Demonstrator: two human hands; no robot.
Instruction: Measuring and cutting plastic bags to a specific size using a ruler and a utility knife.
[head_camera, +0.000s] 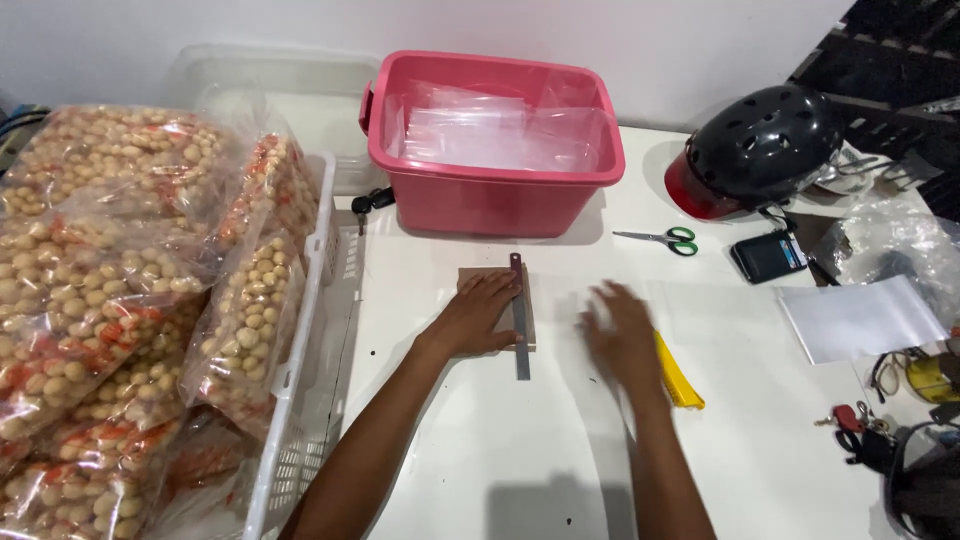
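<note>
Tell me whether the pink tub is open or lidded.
Open: the pink tub has no lid, and clear plastic bags show inside.

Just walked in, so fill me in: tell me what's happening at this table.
A person presses their left hand flat on a brown card beside a metal ruler. Their right hand, blurred, hovers over a clear plastic sheet next to a yellow cutter. Scissors lie behind; bagged snacks fill a white crate at the left.
</note>
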